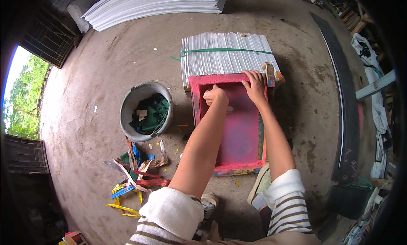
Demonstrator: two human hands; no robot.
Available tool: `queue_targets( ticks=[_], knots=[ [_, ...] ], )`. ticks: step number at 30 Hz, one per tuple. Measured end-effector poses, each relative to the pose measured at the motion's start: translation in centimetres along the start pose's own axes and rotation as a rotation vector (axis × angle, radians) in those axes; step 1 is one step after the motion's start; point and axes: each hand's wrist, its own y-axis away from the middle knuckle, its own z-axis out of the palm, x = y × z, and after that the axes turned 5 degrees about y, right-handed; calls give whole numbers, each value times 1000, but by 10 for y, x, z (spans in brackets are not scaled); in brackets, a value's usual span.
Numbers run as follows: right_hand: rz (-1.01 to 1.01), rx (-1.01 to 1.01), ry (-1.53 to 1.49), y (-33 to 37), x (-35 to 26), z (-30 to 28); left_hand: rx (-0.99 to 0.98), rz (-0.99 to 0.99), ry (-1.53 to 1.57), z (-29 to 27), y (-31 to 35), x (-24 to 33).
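Observation:
A shallow, red-stained frame [196, 118] with a pink and purple sheet across it, resembling a screen-printing frame, lies in front of me against a strapped stack of white sheets [224, 63]. Inside its far left corner, my left hand [215, 95] is closed, knuckles up; what its fingers hold, if anything, is hidden. My right hand [255, 86] grips the frame's far rim near the right corner, fingers over the edge and thumb on the inner side. Just beyond it stands a small stained wooden piece [270, 75].
A grey bucket [127, 120] with dark green cloth-like scraps stands left of the frame. Coloured strips and scraps [135, 173] litter the floor nearer me. A larger white sheet stack [157, 10] lies far back; a long black strip [339, 101] runs along the right. My shoes are close below the frame.

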Motion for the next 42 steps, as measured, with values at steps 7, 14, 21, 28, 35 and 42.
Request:
queue_targets(
  ticks=[7, 14, 21, 28, 35, 42],
  knots=[
    [10, -3, 56, 3, 4, 1, 75, 239, -114, 0, 21, -17],
    [-9, 10, 21, 1, -2, 3, 65, 261, -78, 1, 10, -21],
    [16, -10, 56, 4, 2, 3, -68, 324, -167, -16, 21, -14],
    [10, 6, 30, 4, 5, 2, -201, 31, 16, -25, 3, -5],
    [-10, -3, 57, 3, 5, 1, -58, 15, -110, -21, 4, 9],
    [263, 307, -53, 34, -53, 6, -43, -16, -93, -15, -4, 9]
  ],
)
